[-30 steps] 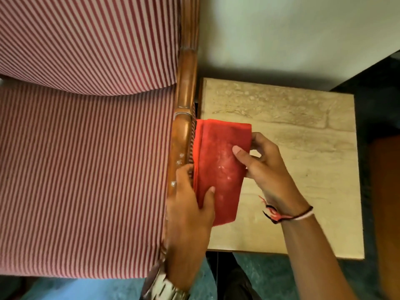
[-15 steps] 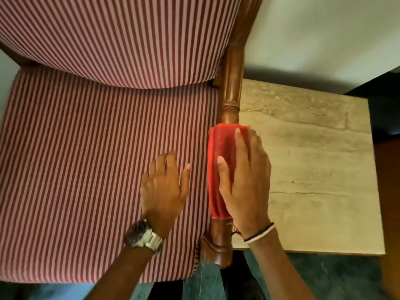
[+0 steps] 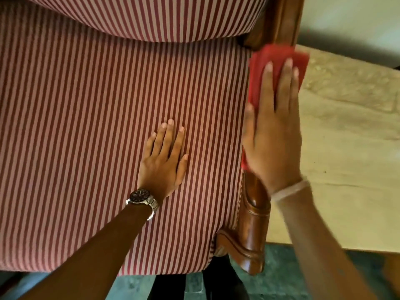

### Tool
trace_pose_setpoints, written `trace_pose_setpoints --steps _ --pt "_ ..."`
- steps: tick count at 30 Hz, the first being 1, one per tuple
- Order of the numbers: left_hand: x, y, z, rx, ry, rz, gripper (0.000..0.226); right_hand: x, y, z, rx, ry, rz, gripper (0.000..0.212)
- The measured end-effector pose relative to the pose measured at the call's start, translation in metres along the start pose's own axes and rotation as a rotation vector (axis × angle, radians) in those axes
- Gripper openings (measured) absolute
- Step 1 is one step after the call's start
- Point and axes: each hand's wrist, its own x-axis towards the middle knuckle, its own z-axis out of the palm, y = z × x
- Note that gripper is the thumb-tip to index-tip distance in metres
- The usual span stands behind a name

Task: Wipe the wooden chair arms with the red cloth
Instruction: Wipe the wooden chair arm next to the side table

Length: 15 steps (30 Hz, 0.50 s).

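The red cloth (image 3: 262,68) lies draped over the chair's right wooden arm (image 3: 254,226), near where the arm meets the backrest post. My right hand (image 3: 272,135) lies flat on the cloth, fingers stretched toward the backrest, pressing it onto the arm. Most of the arm under the hand and cloth is hidden; only its carved front end shows. My left hand (image 3: 164,159), with a wristwatch, rests palm down on the striped seat cushion (image 3: 86,126), fingers apart, holding nothing.
A beige stone-topped side table (image 3: 350,148) stands right against the chair's right arm. The striped backrest (image 3: 151,16) fills the top. A pale wall (image 3: 350,22) is behind the table, and dark green floor (image 3: 281,278) shows below.
My left hand let go of the cloth and settled flat on the seat. My right hand laid the cloth over the arm and slid it back toward the backrest.
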Motion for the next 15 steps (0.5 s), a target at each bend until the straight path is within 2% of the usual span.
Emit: trace_pose_setpoints --steps 2,4,6,8,11,13,15 --pt "-0.001 0.001 0.0 0.002 -0.003 0.002 0.064 -0.072 -0.004 -0.001 -0.011 -0.065 0.014 0.065" --pt "-0.001 -0.001 0.002 0.013 -0.003 0.0 0.064 -0.106 -0.005 0.001 -0.032 -0.075 -0.016 0.068" --pt "0.001 -0.001 0.003 0.015 0.009 0.002 0.064 -0.07 -0.001 0.003 -0.056 -0.043 -0.041 0.067" --pt "0.002 -0.002 0.004 0.017 0.019 0.0 0.064 0.002 -0.002 0.003 -0.066 -0.002 -0.053 0.064" --pt "0.0 -0.001 0.005 0.012 0.039 0.006 0.063 0.087 0.001 -0.004 -0.062 0.065 0.006 0.063" --pt "0.0 -0.001 0.004 0.023 0.043 -0.005 0.063 0.068 0.0 0.002 -0.019 0.078 0.011 0.062" --pt "0.001 0.0 0.004 0.033 0.05 -0.001 0.063 -0.002 -0.002 0.004 0.006 0.06 0.018 0.061"
